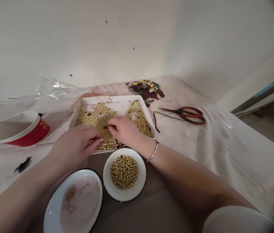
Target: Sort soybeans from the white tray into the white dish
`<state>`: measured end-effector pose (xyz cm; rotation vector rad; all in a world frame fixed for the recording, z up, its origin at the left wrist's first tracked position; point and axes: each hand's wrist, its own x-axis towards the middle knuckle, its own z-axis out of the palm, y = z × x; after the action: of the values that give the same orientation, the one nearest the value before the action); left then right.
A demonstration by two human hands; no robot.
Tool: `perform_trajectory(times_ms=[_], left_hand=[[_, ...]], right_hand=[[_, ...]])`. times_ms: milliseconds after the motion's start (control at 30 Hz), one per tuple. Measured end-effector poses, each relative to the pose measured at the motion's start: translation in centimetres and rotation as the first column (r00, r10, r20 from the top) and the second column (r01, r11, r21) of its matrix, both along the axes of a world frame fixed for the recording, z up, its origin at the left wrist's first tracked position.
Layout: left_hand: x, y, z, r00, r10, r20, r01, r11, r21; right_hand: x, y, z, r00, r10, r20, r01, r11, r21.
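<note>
A shallow white tray (117,101) holds many small pale-yellow beads (98,121), with some dark ones among them. Over its middle, my right hand (124,129) is closed, pinching a small dark reddish-brown piece (106,127) between thumb and fingers. My left hand (81,140) hovers at the tray's near left side with its fingers curled towards the thumb; what they hold, if anything, is hidden. Just below the hands stands a white bowl (107,174) of larger tan beads (124,171). Beside it is a dark-rimmed white dish (51,207) containing a pinkish layer and a few bits.
Red-handled scissors (192,115) lie to the right near a dark red strip (155,121). Behind the tray is a pile of coloured scraps (148,90). A red and white paper tub (30,132) stands at left, with clear plastic (56,89) behind it.
</note>
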<state>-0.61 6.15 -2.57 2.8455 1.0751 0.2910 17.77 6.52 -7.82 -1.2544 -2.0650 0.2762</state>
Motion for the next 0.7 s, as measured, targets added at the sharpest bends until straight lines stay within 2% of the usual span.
perform_trajectory(times_ms=[100, 233, 367, 500, 600, 700], left_hand=[[-0.7, 1.5, -0.6, 0.974, 0.135, -0.180, -0.136, 0.991, 0.008], [-0.9, 2.2, -1.4, 0.953, 0.142, -0.269, -0.154, 0.988, -0.022], [-0.9, 2.3, -1.6, 0.959, 0.110, -0.261, -0.123, 0.992, -0.036], [-1.2, 2.8, -1.8, 0.962, 0.119, -0.245, -0.131, 0.991, -0.032], [-1.3, 2.7, -1.9, 0.972, 0.160, -0.170, -0.154, 0.987, 0.047], [-1.0, 1.7, -1.9, 0.978, 0.210, -0.013, -0.205, 0.963, 0.173]], right_hand=[[0.1, -0.1, 0.2, 0.998, -0.046, 0.047, 0.045, 0.999, 0.030], [0.1, -0.1, 0.2, 0.990, -0.046, 0.130, 0.038, 0.997, 0.063], [0.0, -0.2, 0.2, 0.979, -0.006, 0.204, -0.016, 0.994, 0.107], [0.0, -0.1, 0.1, 0.983, 0.037, 0.182, -0.050, 0.996, 0.067], [0.1, 0.3, -0.2, 0.993, 0.058, 0.101, -0.059, 0.998, 0.007], [0.2, 0.6, -0.3, 0.998, 0.063, 0.013, -0.062, 0.997, -0.049]])
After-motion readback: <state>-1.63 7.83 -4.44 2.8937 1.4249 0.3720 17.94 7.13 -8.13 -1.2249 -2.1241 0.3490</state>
